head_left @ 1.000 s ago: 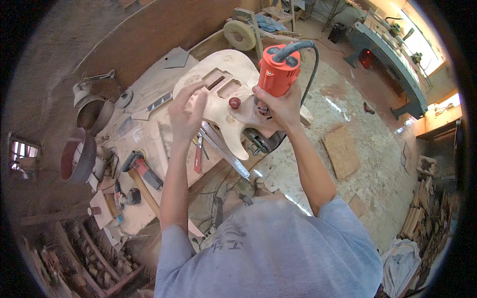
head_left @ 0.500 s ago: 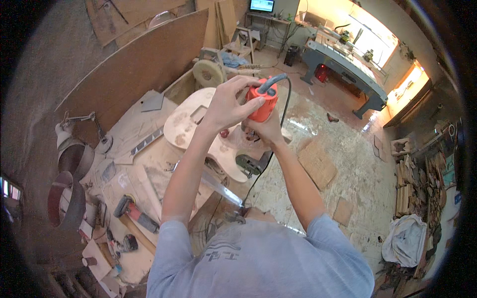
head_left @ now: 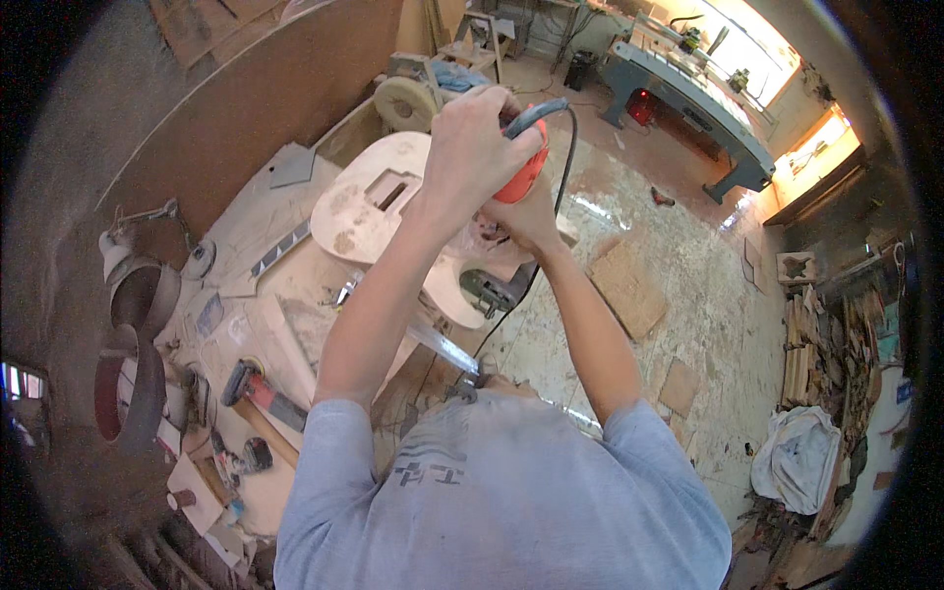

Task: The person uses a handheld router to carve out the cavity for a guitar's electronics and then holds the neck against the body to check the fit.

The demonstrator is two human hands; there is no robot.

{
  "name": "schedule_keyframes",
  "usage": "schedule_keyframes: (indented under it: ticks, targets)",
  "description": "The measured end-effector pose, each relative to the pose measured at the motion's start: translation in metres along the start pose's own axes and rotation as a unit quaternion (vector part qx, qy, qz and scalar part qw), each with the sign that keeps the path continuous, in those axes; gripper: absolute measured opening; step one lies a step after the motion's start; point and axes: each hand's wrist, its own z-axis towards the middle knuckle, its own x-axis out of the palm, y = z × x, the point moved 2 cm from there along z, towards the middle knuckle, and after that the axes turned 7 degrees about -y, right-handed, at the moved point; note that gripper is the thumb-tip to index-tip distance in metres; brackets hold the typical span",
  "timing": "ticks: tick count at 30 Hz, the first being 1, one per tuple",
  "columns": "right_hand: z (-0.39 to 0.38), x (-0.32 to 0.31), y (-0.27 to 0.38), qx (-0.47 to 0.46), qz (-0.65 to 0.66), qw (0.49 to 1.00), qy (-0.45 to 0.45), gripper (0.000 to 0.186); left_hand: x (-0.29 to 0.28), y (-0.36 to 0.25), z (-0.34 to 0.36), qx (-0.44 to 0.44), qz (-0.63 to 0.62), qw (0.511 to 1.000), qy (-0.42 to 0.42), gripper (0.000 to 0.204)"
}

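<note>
A red corded handheld power tool (head_left: 524,179), which looks like a trim router, stands over the edge of a pale wooden guitar body (head_left: 339,202). My left hand (head_left: 474,147) is closed over its top, beside the thick grey cord sleeve (head_left: 536,114). Lower down, my right hand (head_left: 531,218) grips the tool; its fingers are mostly hidden. The tool's base and bit are hidden by my hands. The guitar body lies flat with a cut-out pocket in its face. Under its near horn sits a dark metal clamp or vise (head_left: 489,288).
On the dusty bench at left lie a red and grey power tool (head_left: 264,393), a drill (head_left: 241,457) and a transparent tube (head_left: 442,349). Loops of sanding belt (head_left: 133,383) hang at far left. A cardboard sheet (head_left: 626,290) lies on the floor. Behind stands a large grey machine (head_left: 688,108).
My left hand has shifted from the tool's side to over its top, covering more of it. The whole view has tilted slightly, and the tool appears a little higher.
</note>
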Motion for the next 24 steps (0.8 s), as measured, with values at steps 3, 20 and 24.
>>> schedule_keyframes:
  ticks: [3, 20, 24]
  targets:
    - [-0.002, 0.001, 0.02, 0.022, 0.009, 1.0, 0.002, 0.073, 0.001, 0.005, 0.001, 0.009, 0.003, 1.0, -0.004, 0.033]
    - [0.007, 0.0, 0.019, -0.045, -0.036, 0.998, 0.002, 0.075, 0.024, -0.005, 0.008, -0.008, 0.118, 0.991, -0.057, 0.031]
    - [0.003, 0.006, 0.034, -0.079, -0.062, 0.995, -0.009, 0.063, 0.023, 0.002, 0.008, 0.021, 0.106, 0.992, -0.059, 0.03]
